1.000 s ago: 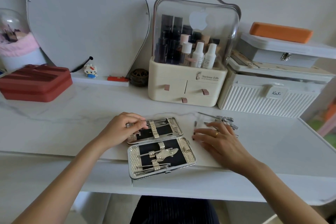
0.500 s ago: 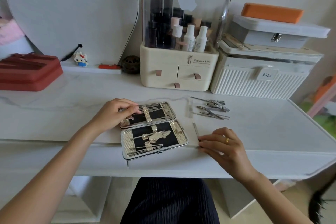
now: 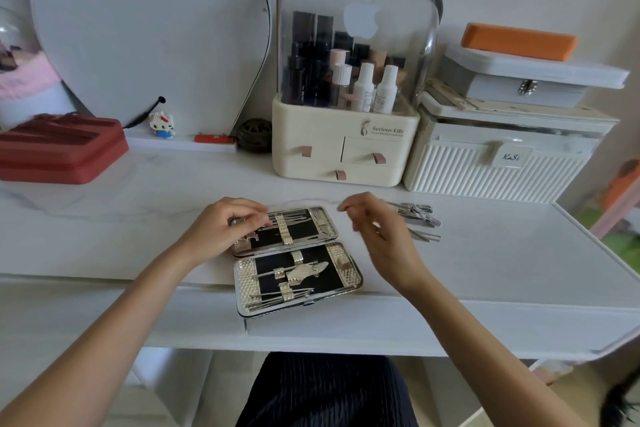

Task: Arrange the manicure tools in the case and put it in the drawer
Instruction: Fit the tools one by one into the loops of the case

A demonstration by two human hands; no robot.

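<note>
One open manicure case (image 3: 294, 260) lies at centre frame on the white table (image 3: 502, 264), two halves showing. A small cluster of loose metal tools (image 3: 420, 218) sits right of centre, count unclear. Left hand (image 3: 221, 229) curls onto the case's upper-left corner. Right hand (image 3: 384, 239) hovers blurred, fingers loosely bent; whether it holds anything, I cannot tell.

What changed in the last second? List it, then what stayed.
The right hand left the tabletop by the case's near half and rose, blurred, beside the far half; whether it holds anything is unclear. The left hand stayed on the open case, and the loose tools stayed put.
</note>
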